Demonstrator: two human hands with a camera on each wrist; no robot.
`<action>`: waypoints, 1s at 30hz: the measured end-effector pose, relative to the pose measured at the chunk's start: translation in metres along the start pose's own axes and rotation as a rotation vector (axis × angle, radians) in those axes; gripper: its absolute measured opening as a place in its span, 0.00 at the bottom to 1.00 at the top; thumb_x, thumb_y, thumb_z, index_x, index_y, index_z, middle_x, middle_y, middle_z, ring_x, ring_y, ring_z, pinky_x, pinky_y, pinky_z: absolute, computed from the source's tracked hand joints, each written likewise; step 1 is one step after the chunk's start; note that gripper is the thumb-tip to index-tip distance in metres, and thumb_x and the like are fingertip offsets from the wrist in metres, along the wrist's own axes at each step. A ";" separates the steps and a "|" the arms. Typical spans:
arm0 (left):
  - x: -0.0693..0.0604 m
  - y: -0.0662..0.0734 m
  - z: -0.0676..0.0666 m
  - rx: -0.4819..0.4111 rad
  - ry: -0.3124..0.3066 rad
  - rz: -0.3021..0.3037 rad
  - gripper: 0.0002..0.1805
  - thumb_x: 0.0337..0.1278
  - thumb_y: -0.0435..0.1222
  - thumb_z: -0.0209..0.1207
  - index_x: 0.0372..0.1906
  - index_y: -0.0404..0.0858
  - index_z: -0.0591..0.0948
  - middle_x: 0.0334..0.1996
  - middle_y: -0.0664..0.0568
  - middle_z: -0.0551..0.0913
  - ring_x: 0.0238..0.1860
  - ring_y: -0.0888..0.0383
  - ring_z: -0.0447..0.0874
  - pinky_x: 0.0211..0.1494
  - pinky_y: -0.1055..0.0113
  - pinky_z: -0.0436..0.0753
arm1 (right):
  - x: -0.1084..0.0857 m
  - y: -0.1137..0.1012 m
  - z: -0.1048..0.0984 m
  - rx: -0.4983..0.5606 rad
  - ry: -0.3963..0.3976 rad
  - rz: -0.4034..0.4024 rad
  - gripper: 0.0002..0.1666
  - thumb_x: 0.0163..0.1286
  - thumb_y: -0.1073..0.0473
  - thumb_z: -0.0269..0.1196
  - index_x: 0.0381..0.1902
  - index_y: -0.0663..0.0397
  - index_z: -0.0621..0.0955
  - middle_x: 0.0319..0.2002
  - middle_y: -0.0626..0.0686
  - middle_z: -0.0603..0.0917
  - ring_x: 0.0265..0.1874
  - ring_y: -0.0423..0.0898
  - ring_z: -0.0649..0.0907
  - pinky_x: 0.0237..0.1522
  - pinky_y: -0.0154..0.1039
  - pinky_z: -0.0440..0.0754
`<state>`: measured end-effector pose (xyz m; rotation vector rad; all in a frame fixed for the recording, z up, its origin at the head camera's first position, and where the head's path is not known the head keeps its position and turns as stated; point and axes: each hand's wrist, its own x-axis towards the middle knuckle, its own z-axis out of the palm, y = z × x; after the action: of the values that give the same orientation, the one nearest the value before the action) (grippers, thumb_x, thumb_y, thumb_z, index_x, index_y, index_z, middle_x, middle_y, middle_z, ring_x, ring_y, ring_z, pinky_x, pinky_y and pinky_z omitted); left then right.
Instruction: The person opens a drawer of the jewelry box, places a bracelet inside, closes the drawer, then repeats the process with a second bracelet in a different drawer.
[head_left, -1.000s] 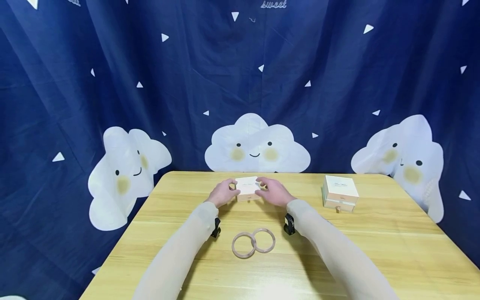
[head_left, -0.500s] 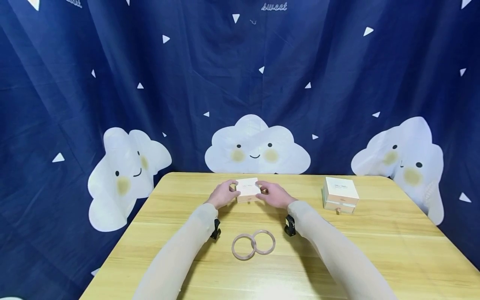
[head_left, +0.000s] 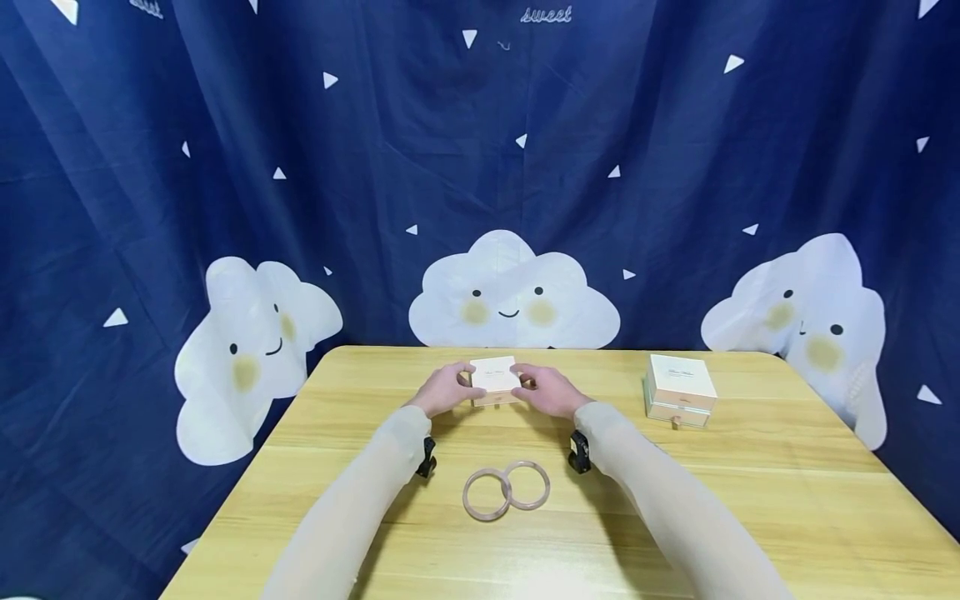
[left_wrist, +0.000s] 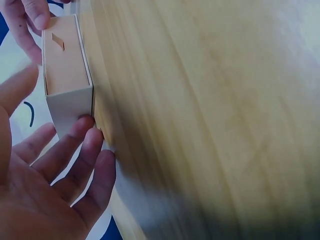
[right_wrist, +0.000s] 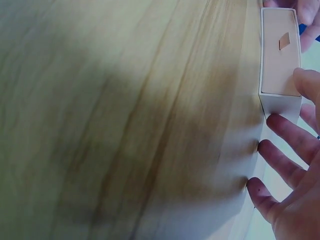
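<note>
A small white box [head_left: 493,374] sits at the table's far middle, with print on its lid and a peach drawer front with a pull tab [left_wrist: 58,42]. At its left side, my left hand [head_left: 444,389] touches the side wall with its fingertips; in the left wrist view the thumb [left_wrist: 20,87] is blurred and just off the box. My right hand [head_left: 551,390] holds the opposite side, thumb [right_wrist: 307,82] on the top front edge and fingers along the wall. Nearer to me lie two pinkish bangles [head_left: 487,517], touching or slightly overlapping.
A taller white-and-peach box [head_left: 681,390] stands at the right rear, its lower drawer tab facing me. The wooden table [head_left: 750,500] ends at a navy curtain [head_left: 375,167] printed with clouds. Each wrist wears a small black camera [head_left: 578,452].
The left thumb has shifted slightly along the box's front edge. The right hand and both boxes look nearly still, and the bangles lie unmoved.
</note>
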<state>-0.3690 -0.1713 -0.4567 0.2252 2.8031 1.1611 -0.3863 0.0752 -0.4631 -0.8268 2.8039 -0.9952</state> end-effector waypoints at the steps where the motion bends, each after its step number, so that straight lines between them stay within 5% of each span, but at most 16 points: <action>1: 0.000 -0.001 0.000 -0.008 -0.008 0.002 0.37 0.55 0.50 0.71 0.68 0.41 0.74 0.43 0.49 0.85 0.42 0.54 0.83 0.48 0.57 0.82 | 0.000 0.000 0.000 -0.005 0.001 -0.003 0.32 0.73 0.52 0.63 0.72 0.53 0.71 0.56 0.60 0.84 0.55 0.55 0.84 0.62 0.52 0.77; 10: -0.003 0.002 -0.002 -0.044 -0.031 -0.009 0.36 0.55 0.41 0.72 0.69 0.40 0.73 0.43 0.50 0.85 0.42 0.54 0.82 0.48 0.58 0.81 | 0.003 0.005 0.002 -0.003 -0.001 -0.010 0.33 0.72 0.52 0.64 0.72 0.54 0.71 0.56 0.60 0.85 0.54 0.55 0.84 0.62 0.53 0.78; 30: -0.004 0.001 -0.002 -0.034 -0.004 0.013 0.34 0.56 0.40 0.71 0.68 0.40 0.75 0.44 0.49 0.85 0.44 0.53 0.82 0.47 0.58 0.81 | 0.000 0.003 0.004 -0.006 0.037 0.001 0.33 0.72 0.51 0.64 0.71 0.52 0.73 0.57 0.59 0.84 0.56 0.55 0.83 0.63 0.54 0.77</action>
<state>-0.3652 -0.1729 -0.4540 0.2425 2.7798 1.2089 -0.3868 0.0750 -0.4679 -0.8154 2.8396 -1.0125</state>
